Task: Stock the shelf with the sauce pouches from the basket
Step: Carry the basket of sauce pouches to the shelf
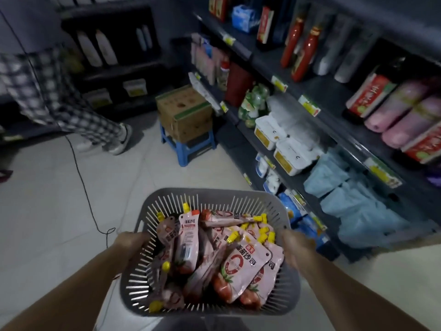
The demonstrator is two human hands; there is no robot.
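Observation:
I hold a grey slotted plastic basket (212, 198) in front of me with both hands. My left hand (130, 243) grips its left rim and my right hand (297, 247) grips its right rim. Several pink sauce pouches (241, 266) with yellow caps and tomato pictures lie piled inside, some upright, some flat. The dark shelf unit (317, 91) stands to my right, stocked with bottles, packs and bags.
A cardboard box (185, 112) rests on a blue stool (188, 149) on the tiled floor ahead. Another person in checked trousers (59, 96) stands at the left near a second dark rack. A black cable (81, 168) runs across the floor.

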